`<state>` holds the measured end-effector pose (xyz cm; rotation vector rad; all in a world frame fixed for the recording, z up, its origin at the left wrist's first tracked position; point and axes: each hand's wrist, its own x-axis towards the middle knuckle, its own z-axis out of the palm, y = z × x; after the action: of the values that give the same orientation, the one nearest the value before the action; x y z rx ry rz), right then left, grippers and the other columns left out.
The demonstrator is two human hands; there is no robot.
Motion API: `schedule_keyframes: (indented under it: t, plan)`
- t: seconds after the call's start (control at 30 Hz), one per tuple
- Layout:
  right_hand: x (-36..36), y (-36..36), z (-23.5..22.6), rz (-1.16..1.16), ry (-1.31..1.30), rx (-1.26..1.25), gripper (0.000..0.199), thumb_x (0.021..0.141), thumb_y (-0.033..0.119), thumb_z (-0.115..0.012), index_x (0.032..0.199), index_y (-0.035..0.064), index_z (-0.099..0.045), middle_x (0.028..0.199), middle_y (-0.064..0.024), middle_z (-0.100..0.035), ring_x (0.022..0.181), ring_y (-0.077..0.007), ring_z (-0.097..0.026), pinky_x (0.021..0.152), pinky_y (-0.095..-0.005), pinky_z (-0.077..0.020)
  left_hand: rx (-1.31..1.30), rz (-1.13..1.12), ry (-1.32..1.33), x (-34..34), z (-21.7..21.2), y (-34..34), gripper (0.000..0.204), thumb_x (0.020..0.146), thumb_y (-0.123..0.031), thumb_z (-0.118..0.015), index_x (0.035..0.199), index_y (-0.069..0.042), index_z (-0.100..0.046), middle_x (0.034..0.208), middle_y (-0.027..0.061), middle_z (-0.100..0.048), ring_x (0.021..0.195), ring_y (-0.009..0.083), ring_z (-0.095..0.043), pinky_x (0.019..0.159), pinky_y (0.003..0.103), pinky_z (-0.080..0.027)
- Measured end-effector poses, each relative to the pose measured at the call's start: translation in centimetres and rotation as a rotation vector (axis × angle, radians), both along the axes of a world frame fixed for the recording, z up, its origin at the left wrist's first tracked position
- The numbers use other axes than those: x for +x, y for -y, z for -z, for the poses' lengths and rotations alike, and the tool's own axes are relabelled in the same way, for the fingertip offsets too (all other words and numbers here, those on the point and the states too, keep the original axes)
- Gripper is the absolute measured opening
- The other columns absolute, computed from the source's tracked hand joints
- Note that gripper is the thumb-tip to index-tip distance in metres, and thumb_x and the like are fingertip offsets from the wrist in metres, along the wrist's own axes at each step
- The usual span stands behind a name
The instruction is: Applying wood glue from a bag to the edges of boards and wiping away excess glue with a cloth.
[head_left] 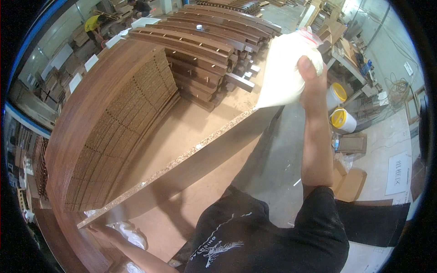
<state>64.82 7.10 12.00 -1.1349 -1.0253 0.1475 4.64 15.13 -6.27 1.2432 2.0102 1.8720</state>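
Note:
My right hand (311, 73) grips a plump white bag (287, 63), its thumb laid along the near side. The bag's narrow lower corner meets the top edge of a long particleboard panel (200, 154) that stands on edge across the work surface. Small white spots show along that rough chip edge. At the panel's near left end, my left hand (98, 232) is closed at its side; the fingers are partly hidden. Crumpled clear plastic (129, 234) lies beside the left wrist.
A tall stack of brown boards (123, 109) with drilled edges stands left of the panel. Behind it lie many dark brown strips with dowels (195, 45). Two white buckets with yellow rims (343, 119) and an open cardboard box (350, 182) are at right. A person in yellow (92, 25) works far back.

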Motion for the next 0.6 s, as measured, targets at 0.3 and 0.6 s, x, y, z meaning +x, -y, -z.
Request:
schedule_keyframes:
  t: [0.3, 0.6]
  plan:
    - [0.2, 0.0, 0.3, -0.014, -0.022, 0.005, 0.041, 0.086, 0.033, -0.07, 0.106, -0.0023, -0.065, 0.091, -0.0053, -0.068, 0.081, -0.0115, -0.063, 0.073, -0.0257, -0.0503, 0.004, 0.009, 0.015, 0.5, -0.2, -0.1, 0.084, 0.097, -0.058, -0.039, 0.149, 0.005, -0.021, 0.151, 0.0291, -0.027, 0.136, 0.0404, -0.036, 0.112, 0.05, -0.032]
    - [0.5, -0.2, 0.7, -0.027, -0.036, -0.002, 0.04, 0.085, 0.031, -0.07, 0.107, -0.0016, -0.066, 0.092, -0.0044, -0.068, 0.082, -0.0114, -0.064, 0.073, -0.0257, -0.0505, 0.015, 0.065, -0.002, -3.8, 2.6, -0.7, 0.086, 0.096, -0.057, -0.042, 0.149, 0.006, -0.017, 0.153, 0.0288, -0.021, 0.138, 0.0414, -0.032, 0.113, 0.051, -0.03]
